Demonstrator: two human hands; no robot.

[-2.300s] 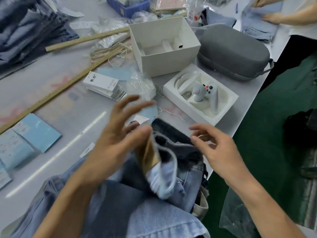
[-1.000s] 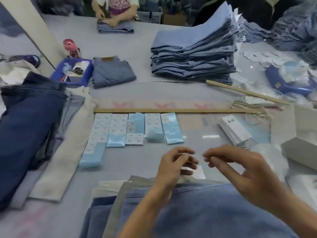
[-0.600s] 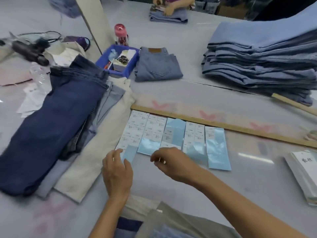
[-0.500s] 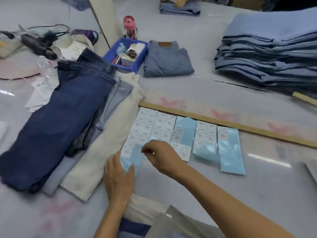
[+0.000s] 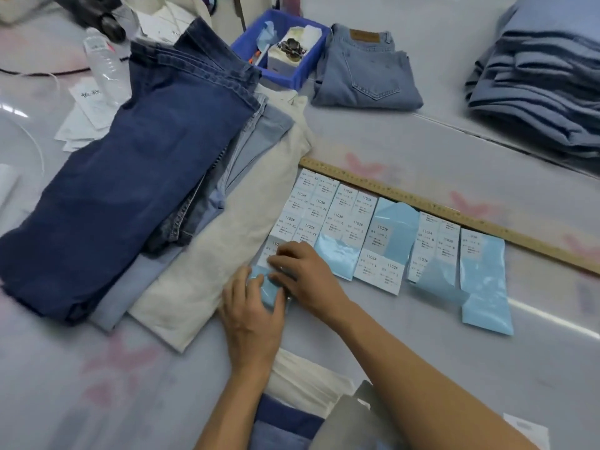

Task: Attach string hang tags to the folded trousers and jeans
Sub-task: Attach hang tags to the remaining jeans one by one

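Sticker sheets [image 5: 337, 216]: five strips of white size labels on pale blue backing, laid side by side on the table [image 5: 487, 157], their top ends against a wooden ruler [image 5: 454, 214] that runs diagonally. Both hands meet at the lower end of the leftmost strip. Left hand [image 5: 251, 315]: palm down, fingers fairly straight, pressing the bare blue backing flat. Right hand [image 5: 303, 274]: fingers curled, tips on a label at the strip's lower edge; whether it pinches the label cannot be told. Trousers: a fanned stack just left of the strips, dark jeans [image 5: 130, 164] on top, light blue and grey pairs between, cream trousers [image 5: 227, 254] lowest and touching the strips' left edge. Further folded pairs lie at the near edge under the forearms, cream, navy and grey. Folded light jeans [image 5: 363, 69]: single pair, well beyond the ruler, leather patch up. Tall stack [image 5: 535, 82] of blue folded garments at far right. Blue bin [image 5: 285, 73] of small items beside the single pair. Clear bottle [image 5: 105, 63] and loose papers [image 5: 84, 115] at far left. Surface: pale grey glossy covering with faint pink marks and a strip of reflected light.
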